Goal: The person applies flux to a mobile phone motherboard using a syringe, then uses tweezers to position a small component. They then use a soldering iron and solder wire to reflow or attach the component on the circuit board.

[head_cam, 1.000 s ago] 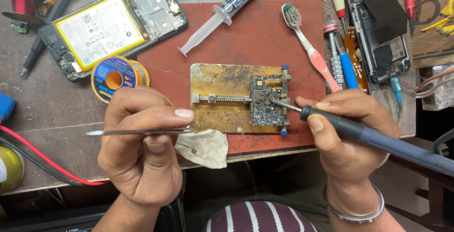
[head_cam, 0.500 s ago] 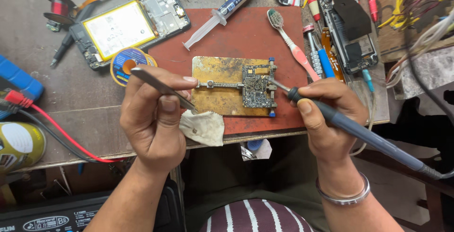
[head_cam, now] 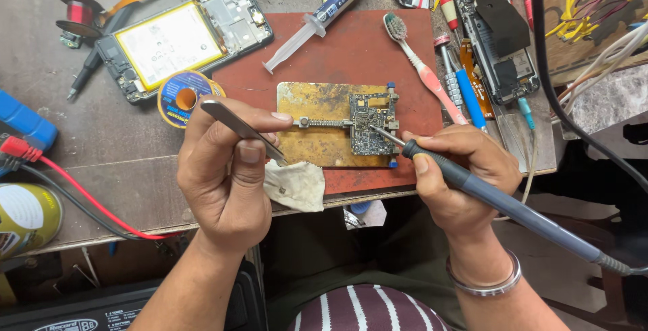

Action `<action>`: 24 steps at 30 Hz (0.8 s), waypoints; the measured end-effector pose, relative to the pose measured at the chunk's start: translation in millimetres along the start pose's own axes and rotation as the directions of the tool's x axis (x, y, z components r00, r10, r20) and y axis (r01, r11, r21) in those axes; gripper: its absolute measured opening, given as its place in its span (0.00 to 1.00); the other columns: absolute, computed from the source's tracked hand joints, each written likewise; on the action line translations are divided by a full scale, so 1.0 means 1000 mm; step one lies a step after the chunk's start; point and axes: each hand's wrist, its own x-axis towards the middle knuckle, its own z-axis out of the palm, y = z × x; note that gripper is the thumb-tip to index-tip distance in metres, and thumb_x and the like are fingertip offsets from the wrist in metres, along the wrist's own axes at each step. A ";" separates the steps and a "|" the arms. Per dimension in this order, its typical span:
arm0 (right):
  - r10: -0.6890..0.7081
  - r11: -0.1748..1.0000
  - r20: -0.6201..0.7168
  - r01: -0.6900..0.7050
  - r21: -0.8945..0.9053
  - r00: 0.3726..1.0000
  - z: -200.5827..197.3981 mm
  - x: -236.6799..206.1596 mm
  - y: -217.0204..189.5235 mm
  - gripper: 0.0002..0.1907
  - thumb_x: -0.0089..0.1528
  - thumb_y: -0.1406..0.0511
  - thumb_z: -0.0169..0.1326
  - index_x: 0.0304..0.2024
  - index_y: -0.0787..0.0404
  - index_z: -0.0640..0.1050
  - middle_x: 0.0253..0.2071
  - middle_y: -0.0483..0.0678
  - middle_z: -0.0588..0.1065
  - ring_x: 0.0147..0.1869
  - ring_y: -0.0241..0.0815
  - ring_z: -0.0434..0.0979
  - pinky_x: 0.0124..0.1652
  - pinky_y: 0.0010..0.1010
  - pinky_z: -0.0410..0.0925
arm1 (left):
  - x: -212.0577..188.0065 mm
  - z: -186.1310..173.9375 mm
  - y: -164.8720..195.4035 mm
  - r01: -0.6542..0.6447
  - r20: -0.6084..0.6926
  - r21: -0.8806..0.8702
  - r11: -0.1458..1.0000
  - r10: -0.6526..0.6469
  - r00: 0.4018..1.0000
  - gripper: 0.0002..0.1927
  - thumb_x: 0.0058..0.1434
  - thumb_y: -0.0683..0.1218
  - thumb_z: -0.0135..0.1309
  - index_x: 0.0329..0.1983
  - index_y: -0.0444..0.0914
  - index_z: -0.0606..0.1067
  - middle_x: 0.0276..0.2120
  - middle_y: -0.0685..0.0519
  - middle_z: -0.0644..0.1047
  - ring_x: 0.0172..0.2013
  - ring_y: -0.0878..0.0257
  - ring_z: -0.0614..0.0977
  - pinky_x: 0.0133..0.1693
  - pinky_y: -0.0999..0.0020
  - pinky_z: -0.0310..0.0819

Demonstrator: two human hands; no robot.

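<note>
Small phone circuit board clamped at the right end of a worn brass-coloured holder plate, which lies on a dark red work mat near the front edge of the bench.

Right hand: fingers wrapped closed around the grey handle of a soldering iron, held pen-fashion. Iron tip rests on the lower middle of the board. Its cord runs off to the lower right. Metal bangle on that wrist.

Left hand: thumb and forefinger pinched shut on a pair of metal tweezers. Tweezer tips point down and right, ending at the plate's lower left corner, just above a crumpled whitish cloth at the mat's edge. Tips are well short of the board.

Around the mat: solder spool just beside the left hand; opened phone with yellow battery further up left; flux syringe lying diagonally across the mat's top; pink-and-white toothbrush to the right of the plate; second opened phone at upper right; screwdrivers between toothbrush and that phone. Red lead crosses the bench at far left.
</note>
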 end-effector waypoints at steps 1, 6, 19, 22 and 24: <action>0.005 1.000 0.000 -0.005 0.007 1.000 0.000 0.000 0.000 0.07 0.63 0.70 0.61 0.42 0.67 0.79 0.35 0.52 0.81 0.36 0.35 0.81 0.36 0.18 0.71 | 0.001 0.000 0.000 -0.008 0.002 0.009 1.000 0.008 1.000 0.12 0.83 0.46 0.48 0.50 0.33 0.78 0.42 0.54 0.74 0.36 0.72 0.71 0.39 0.80 0.68; 0.004 0.999 0.009 -0.004 0.037 1.000 0.002 0.001 0.002 0.07 0.65 0.70 0.61 0.43 0.68 0.78 0.36 0.52 0.81 0.37 0.34 0.82 0.37 0.18 0.72 | 0.003 -0.001 -0.001 -0.027 0.003 0.047 0.999 0.026 1.000 0.11 0.80 0.45 0.47 0.48 0.33 0.77 0.41 0.54 0.75 0.39 0.71 0.72 0.40 0.78 0.66; 0.040 0.999 -0.007 -0.040 0.007 0.999 0.002 0.001 0.003 0.08 0.66 0.68 0.61 0.41 0.69 0.79 0.34 0.52 0.81 0.33 0.33 0.79 0.34 0.18 0.69 | 0.000 -0.001 -0.004 -0.002 0.000 0.042 0.999 0.002 1.000 0.12 0.81 0.45 0.48 0.48 0.34 0.78 0.40 0.55 0.74 0.36 0.73 0.68 0.37 0.80 0.63; 0.046 0.999 -0.011 -0.046 0.009 0.999 0.002 0.001 0.004 0.09 0.66 0.67 0.61 0.39 0.70 0.79 0.34 0.51 0.81 0.32 0.32 0.78 0.34 0.18 0.68 | 0.001 -0.001 -0.004 0.005 -0.001 0.047 0.999 -0.005 1.000 0.12 0.81 0.45 0.48 0.49 0.34 0.79 0.40 0.56 0.73 0.34 0.73 0.67 0.37 0.81 0.62; 0.055 0.998 -0.012 -0.055 0.021 0.998 0.002 0.000 0.004 0.09 0.66 0.67 0.61 0.39 0.70 0.79 0.34 0.51 0.80 0.32 0.32 0.78 0.34 0.18 0.69 | 0.000 -0.001 -0.004 0.011 -0.007 0.045 0.999 -0.011 1.000 0.12 0.80 0.46 0.49 0.48 0.34 0.79 0.39 0.56 0.73 0.34 0.74 0.66 0.37 0.81 0.61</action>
